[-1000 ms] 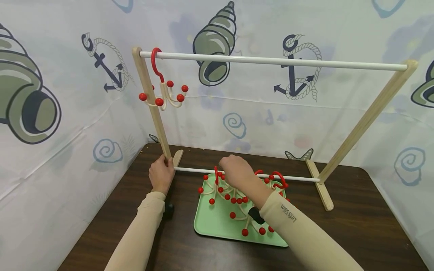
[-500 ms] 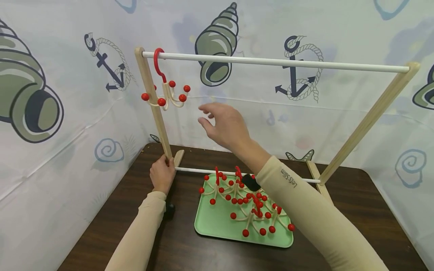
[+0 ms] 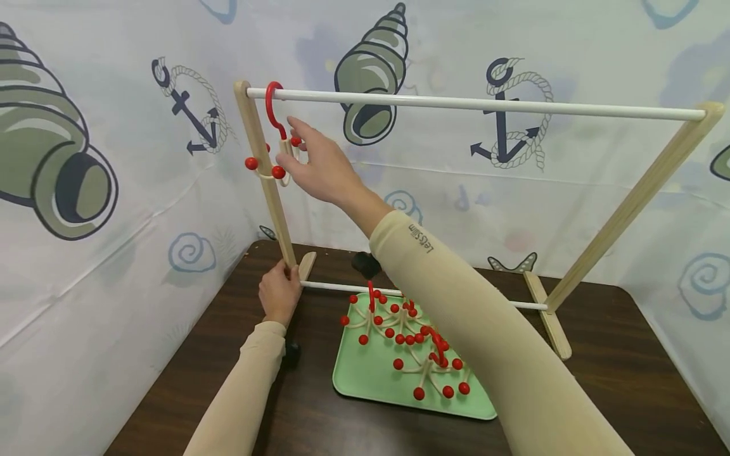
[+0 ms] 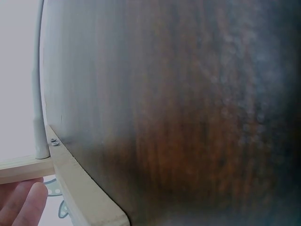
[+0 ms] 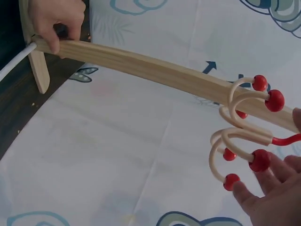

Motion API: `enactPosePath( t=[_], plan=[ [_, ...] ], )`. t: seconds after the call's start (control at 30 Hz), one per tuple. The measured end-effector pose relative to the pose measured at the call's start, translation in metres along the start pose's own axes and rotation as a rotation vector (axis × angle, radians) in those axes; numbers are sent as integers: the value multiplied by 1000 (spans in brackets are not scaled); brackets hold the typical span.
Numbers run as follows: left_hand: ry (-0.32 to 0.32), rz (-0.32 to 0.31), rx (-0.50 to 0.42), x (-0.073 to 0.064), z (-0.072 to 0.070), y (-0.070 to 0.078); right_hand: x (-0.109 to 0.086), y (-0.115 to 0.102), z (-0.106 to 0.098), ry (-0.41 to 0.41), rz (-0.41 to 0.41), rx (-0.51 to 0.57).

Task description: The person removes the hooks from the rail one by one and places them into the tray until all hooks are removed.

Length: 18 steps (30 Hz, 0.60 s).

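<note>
Hooks are what both hands are busy about: one multi-armed hook (image 3: 275,149), with a red top loop and cream arms tipped in red balls, hangs from the white top rail (image 3: 479,104) of the wooden rack (image 3: 627,206), right at the rail's left end beside the left post (image 3: 265,177). The right hand (image 3: 319,166) is raised to it, fingers straight and spread rather than clenched, with the fingertips (image 5: 242,190) at the hook's lower balls; in the right wrist view they touch or nearly touch the red balls, and nothing is gripped. The left hand (image 3: 279,292) sits low on the desk (image 3: 616,386), its fingers curled round the foot of the left post where the lower white rail (image 3: 422,295) joins it. The left wrist view shows only a couple of fingertips (image 4: 33,197) by the wooden foot and the dark wood surface.

More hooks of the same kind lie heaped in a pale green tray (image 3: 365,373) on the desk, just in front of the lower rail. Behind the rack hangs a curtain (image 3: 114,126) printed with shells and anchors.
</note>
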<state>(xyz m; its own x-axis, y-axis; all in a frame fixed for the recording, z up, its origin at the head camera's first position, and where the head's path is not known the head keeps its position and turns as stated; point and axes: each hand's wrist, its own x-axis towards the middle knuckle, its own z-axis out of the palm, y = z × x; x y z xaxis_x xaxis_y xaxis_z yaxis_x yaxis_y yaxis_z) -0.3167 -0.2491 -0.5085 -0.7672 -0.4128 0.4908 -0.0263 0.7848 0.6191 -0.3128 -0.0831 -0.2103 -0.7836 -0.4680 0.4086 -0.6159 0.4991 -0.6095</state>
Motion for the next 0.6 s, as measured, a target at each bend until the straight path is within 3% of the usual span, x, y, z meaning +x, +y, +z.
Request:
enactPosePath(
  t=[0.2, 0.43, 0.6],
  plan=[
    [14, -5, 3, 1, -1, 2, 9, -1, 8, -64, 104, 64],
    [10, 8, -3, 2, -1, 2, 11, 5, 11, 9, 138, 83],
    [5, -4, -1, 0, -1, 3, 11, 8, 11, 96, 165, -28]
  ],
)
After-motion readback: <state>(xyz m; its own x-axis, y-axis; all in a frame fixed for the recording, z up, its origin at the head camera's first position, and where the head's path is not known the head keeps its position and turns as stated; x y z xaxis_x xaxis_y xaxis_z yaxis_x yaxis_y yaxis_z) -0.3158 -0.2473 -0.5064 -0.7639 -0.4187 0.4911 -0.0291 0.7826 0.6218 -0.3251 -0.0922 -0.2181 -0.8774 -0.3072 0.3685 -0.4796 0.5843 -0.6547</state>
